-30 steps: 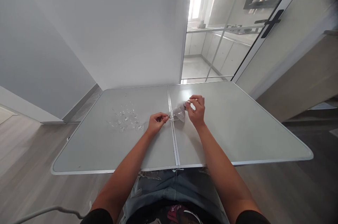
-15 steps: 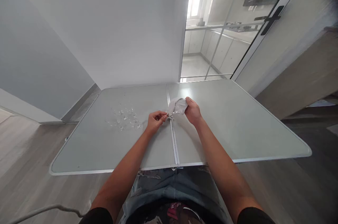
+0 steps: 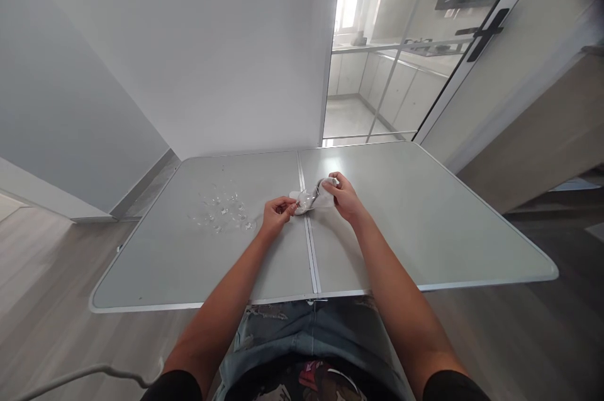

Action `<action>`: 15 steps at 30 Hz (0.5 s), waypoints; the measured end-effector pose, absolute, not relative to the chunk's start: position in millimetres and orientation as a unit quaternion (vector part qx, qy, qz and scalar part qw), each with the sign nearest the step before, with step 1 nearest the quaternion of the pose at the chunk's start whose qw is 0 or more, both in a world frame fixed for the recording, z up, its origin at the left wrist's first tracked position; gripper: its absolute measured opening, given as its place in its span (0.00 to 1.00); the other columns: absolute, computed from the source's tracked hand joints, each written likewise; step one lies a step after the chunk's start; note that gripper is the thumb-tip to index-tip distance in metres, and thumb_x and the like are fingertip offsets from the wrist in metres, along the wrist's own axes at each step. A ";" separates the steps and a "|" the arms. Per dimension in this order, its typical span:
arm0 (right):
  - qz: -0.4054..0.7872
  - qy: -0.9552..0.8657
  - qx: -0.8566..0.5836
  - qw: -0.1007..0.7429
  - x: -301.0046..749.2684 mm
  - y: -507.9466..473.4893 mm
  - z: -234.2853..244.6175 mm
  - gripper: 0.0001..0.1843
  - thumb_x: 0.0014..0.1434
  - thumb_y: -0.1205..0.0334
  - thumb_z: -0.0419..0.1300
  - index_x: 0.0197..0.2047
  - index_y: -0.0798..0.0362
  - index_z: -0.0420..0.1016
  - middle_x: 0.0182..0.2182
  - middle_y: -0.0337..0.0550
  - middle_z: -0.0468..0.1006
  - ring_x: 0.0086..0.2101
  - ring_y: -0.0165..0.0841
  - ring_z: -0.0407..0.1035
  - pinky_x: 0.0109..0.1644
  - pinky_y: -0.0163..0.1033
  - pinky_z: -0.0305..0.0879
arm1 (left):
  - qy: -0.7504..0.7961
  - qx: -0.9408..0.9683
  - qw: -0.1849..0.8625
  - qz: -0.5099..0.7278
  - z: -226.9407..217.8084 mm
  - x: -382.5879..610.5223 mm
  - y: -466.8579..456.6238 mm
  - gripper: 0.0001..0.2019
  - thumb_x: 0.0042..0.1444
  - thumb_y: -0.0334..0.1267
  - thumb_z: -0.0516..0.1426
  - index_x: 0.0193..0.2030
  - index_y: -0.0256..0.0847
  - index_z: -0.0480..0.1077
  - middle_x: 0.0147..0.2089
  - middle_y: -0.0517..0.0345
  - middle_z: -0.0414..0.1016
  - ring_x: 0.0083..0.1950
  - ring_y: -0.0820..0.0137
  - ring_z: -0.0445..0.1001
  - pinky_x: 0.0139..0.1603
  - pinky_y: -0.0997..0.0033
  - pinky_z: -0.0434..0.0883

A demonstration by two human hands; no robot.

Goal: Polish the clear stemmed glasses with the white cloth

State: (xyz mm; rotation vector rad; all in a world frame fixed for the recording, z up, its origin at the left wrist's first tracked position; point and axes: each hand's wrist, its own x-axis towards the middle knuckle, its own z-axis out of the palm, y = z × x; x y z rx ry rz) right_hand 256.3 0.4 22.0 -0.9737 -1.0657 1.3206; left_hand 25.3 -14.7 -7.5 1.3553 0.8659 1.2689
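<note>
Over the middle seam of the grey folding table (image 3: 415,243), my left hand (image 3: 277,212) pinches the stem end of a small clear glass (image 3: 306,201) lying on its side. My right hand (image 3: 343,195) is closed on a pale grey cloth (image 3: 325,190) wrapped round the glass's bowl. Both hands meet just above the tabletop. To the left of my left hand stand several more small clear glasses (image 3: 221,212) in a loose cluster.
A white wall rises behind the table, with a glass partition and a door with a black handle (image 3: 484,33) at the back right. A grey cable (image 3: 85,377) runs across the wooden floor at the lower left.
My right hand has turned and shifted the cloth around the glass's bowl, from raised fingers to a closed grip. The left hand has kept hold of the stem end and barely moved.
</note>
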 end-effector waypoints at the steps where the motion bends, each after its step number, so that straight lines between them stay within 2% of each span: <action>1: 0.565 -0.468 -0.404 0.546 258.1 -0.4 22.3 0.25 0.49 0.50 0.69 0.45 0.45 0.63 0.29 0.32 0.71 0.27 0.30 0.63 0.31 0.34 0.59 | 0.364 0.561 0.520 0.532 -7.7 25.0 -14.5 0.21 0.49 0.53 0.69 0.37 0.34 0.79 0.22 0.61 0.69 0.21 0.80 0.60 0.21 0.77 0.56; 4: 0.479 -0.534 -0.473 0.512 261.0 2.8 15.8 0.23 0.47 0.60 0.65 0.48 0.46 0.68 0.28 0.32 0.69 0.28 0.30 0.62 0.32 0.35 0.57 | 0.366 0.551 0.523 0.537 -7.7 24.4 -14.1 0.21 0.48 0.53 0.69 0.37 0.35 0.79 0.22 0.61 0.69 0.21 0.80 0.58 0.21 0.77 0.56; 7: 0.313 -0.571 -0.607 0.455 259.4 10.2 4.8 0.12 0.44 0.65 0.61 0.36 0.51 0.73 0.26 0.36 0.67 0.30 0.32 0.61 0.35 0.37 0.57 | 0.362 0.555 0.526 0.533 -7.1 24.1 -14.3 0.20 0.49 0.52 0.69 0.37 0.35 0.79 0.22 0.61 0.70 0.21 0.80 0.59 0.21 0.77 0.55; 9: 0.266 -0.575 -0.643 0.431 256.6 12.8 0.5 0.07 0.43 0.65 0.60 0.30 0.51 0.71 0.28 0.38 0.68 0.32 0.33 0.61 0.37 0.37 0.58 | 0.360 0.561 0.523 0.531 -6.3 24.3 -14.6 0.20 0.50 0.52 0.69 0.37 0.35 0.79 0.22 0.61 0.70 0.21 0.80 0.60 0.21 0.77 0.56; 11: 0.302 -0.572 -0.628 0.432 253.5 12.3 0.6 0.07 0.44 0.63 0.61 0.31 0.51 0.70 0.30 0.37 0.69 0.32 0.32 0.61 0.36 0.37 0.59 | 0.361 0.563 0.520 0.531 -4.8 24.5 -15.3 0.20 0.50 0.52 0.69 0.37 0.35 0.79 0.22 0.60 0.70 0.21 0.79 0.60 0.21 0.77 0.56; 15: 0.509 -0.491 -0.505 0.495 250.4 9.6 8.8 0.09 0.48 0.58 0.61 0.32 0.49 0.66 0.27 0.35 0.67 0.29 0.31 0.62 0.32 0.35 0.61 | 0.364 0.563 0.520 0.529 -0.5 24.8 -17.5 0.19 0.50 0.52 0.69 0.37 0.35 0.79 0.23 0.60 0.69 0.22 0.79 0.60 0.22 0.77 0.56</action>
